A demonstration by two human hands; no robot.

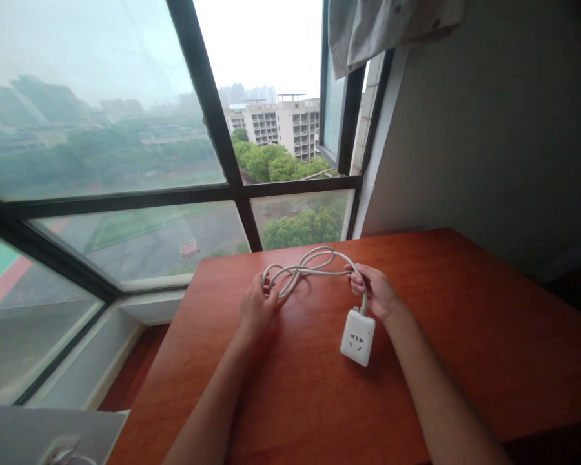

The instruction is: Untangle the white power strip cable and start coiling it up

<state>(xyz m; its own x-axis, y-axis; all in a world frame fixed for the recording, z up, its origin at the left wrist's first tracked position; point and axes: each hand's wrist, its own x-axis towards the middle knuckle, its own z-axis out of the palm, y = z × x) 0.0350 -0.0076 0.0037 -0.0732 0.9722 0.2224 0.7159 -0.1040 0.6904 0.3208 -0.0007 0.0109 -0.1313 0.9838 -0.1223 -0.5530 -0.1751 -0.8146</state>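
A white extension socket block (357, 337) lies on the reddish wooden table (465, 336), its white cable (304, 266) looped in coils toward the window. My left hand (256, 307) is closed on the left end of the coiled cable. My right hand (377, 290) is closed round the cable just above the socket block, where the cord leaves it. The cable stretches between the two hands a little above the tabletop.
A large window with dark frames (232, 174) stands behind the table, showing buildings and trees. A grey wall (489, 129) rises on the right. A pale cloth (382, 26) hangs at the top. A light object (58, 445) sits at the bottom left.
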